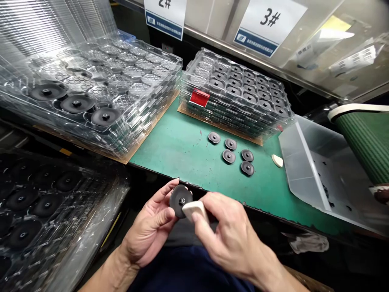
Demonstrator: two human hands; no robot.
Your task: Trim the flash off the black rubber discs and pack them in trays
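A pale block point(194, 213) hides part of the dark disc point(177, 199), and the green belt point(366, 142) runs out of view

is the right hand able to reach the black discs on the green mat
Probably yes: nothing stands between the right hand and the black discs on the green mat, though that hand holds a white block it would likely set down first.

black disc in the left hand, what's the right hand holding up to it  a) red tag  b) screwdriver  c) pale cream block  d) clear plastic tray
c. The right hand pinches a pale cream block up against the face of the black disc held in the left hand.
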